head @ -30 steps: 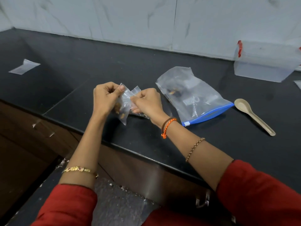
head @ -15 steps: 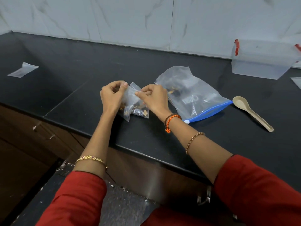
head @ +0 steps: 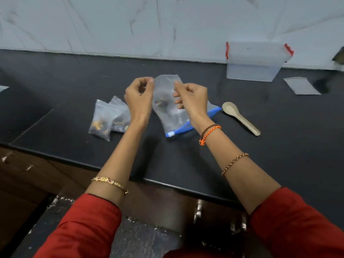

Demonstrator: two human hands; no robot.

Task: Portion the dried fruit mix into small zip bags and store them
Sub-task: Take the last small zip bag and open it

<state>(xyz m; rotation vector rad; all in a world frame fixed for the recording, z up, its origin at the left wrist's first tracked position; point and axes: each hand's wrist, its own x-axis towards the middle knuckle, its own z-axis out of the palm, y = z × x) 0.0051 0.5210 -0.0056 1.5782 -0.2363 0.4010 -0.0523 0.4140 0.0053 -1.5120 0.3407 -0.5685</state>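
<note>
Both hands were raised above the black desk (head: pixel 186 164), and neither held anything that I could make out. The left hand (head: pixel 138 96) had its fingers loosely curled with fingertip and thumb near each other, as if just off a pinch; the right hand (head: pixel 191 98) hung the same way, fingers curled and apart from any bag.

Two small filled bags (head: pixel 108 119) lay on the desk just left of the left wrist, one leaning on the other, dark and orange bits of fruit showing through. Whether their tops were pressed fully closed I could not tell.

Behind and between the hands lay the big bag (head: pixel 167 116) with the blue zip strip, a little fruit left inside. The spoon (head: pixel 240 117) sat just to its right, a flat empty small bag (head: pixel 301 85) lay well to the right, and the clear box (head: pixel 255 61) with red clips stood at the wall.

What worried me was the seal: a half-closed strip would likely spill fruit when the small bags got lifted toward the box. The big bag's mouth faced the desk edge, so a careless tug could scatter what remained.
</note>
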